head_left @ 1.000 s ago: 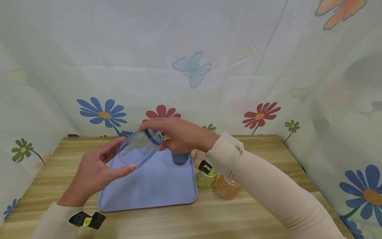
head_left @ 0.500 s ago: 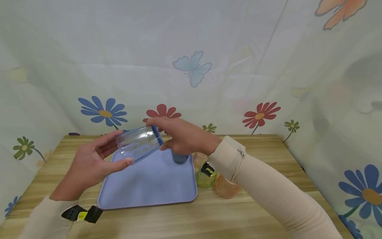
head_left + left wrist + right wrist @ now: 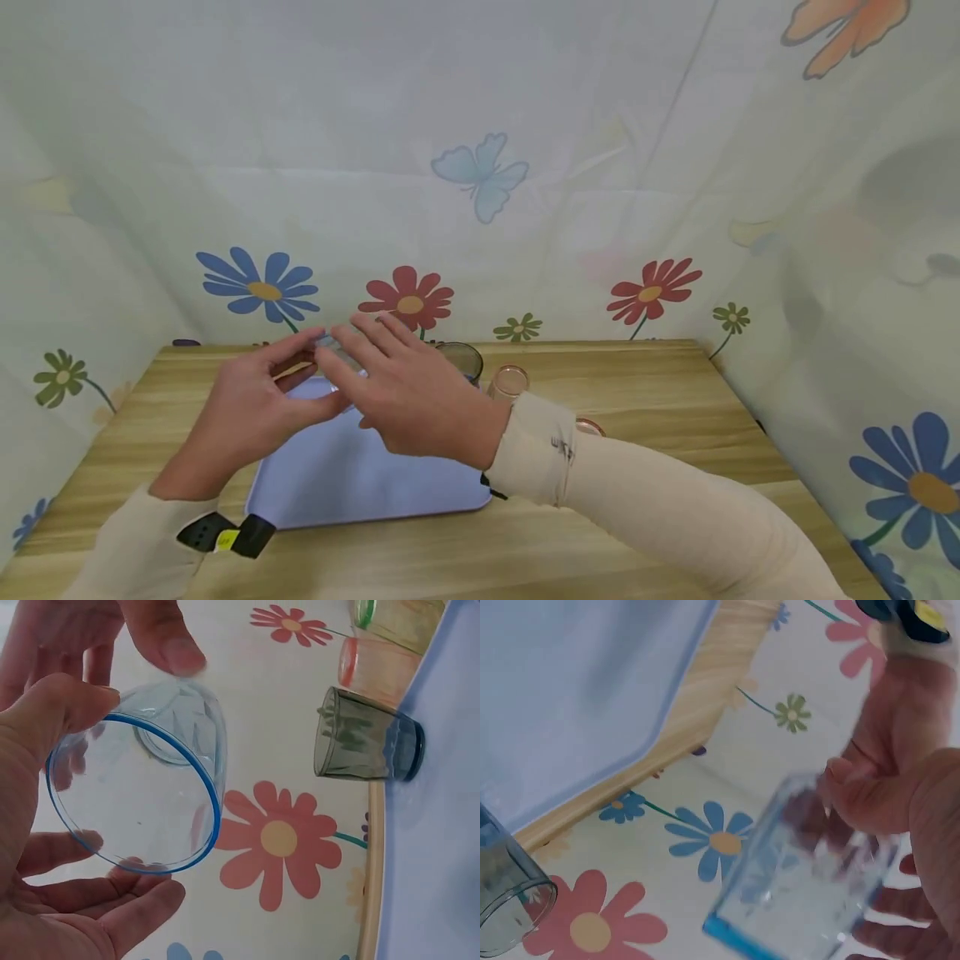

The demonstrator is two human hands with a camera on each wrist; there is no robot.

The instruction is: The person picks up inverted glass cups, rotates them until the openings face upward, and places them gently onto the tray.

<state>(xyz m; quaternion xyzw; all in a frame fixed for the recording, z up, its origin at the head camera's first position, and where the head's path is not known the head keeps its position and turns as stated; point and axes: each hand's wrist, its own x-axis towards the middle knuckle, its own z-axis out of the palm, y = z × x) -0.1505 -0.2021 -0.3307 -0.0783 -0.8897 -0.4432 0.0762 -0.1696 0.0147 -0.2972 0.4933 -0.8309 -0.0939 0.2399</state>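
Observation:
Above the tray, my left hand [image 3: 247,408] holds a clear drinking glass [image 3: 202,724] with a blue rim, thumb on one side and fingers on the other. In the left wrist view the rim lies close to the left fingertips and the mouth faces the camera. My right hand [image 3: 420,400] reaches across with fairly straight, spread fingers, hiding most of the glass in the head view. Its thumb [image 3: 855,791] overlaps the end away from the rim in the right wrist view, where the glass is blurred.
A lavender tray [image 3: 367,487] lies on the wooden table [image 3: 637,517]. At its back right corner stands a smoky grey glass [image 3: 367,739]. Beyond are a pink glass [image 3: 379,667] and a green glass [image 3: 405,619]; another pink rim [image 3: 590,427] shows behind the right sleeve. A flowered cloth [image 3: 480,250] hangs behind.
My right hand has left the blue-rimmed end and moved down and left over the glass, its fingers spreading. The left hand keeps hold, now close against the right. The smoky grey glass shows more.

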